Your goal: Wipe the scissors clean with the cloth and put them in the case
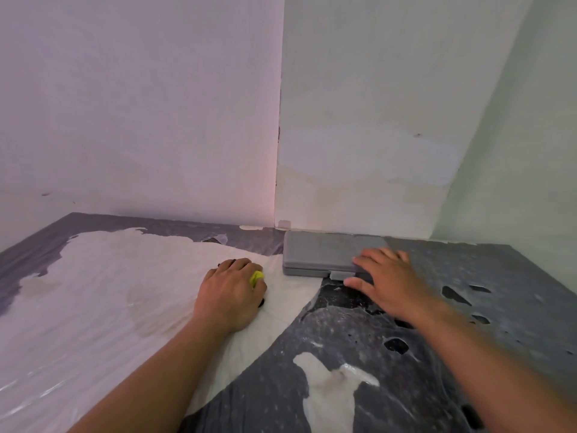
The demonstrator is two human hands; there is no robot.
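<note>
The grey case point(324, 254) lies flat and closed on the worn table point(437, 354), pushed up near the corner where two pale walls point(140, 120) meet. A small latch tab sticks out at the middle of its front edge. The right hand point(387, 282) rests on the case's right end, fingers spread across the lid and the thumb reaching down by the front edge just right of the tab; it is not closed around anything.

Left of the case, close to its left front corner but apart from it, the left hand point(231, 295) is curled into a loose fist, knuckles up. A bit of yellow-green point(256, 278) shows between its fingers, and small dark tips peek out at the far and near sides of the fist. These may be the scissors, though too little shows to be sure. The fist rests on the pale patch of the tabletop, where the dark surface layer has peeled away.
</note>
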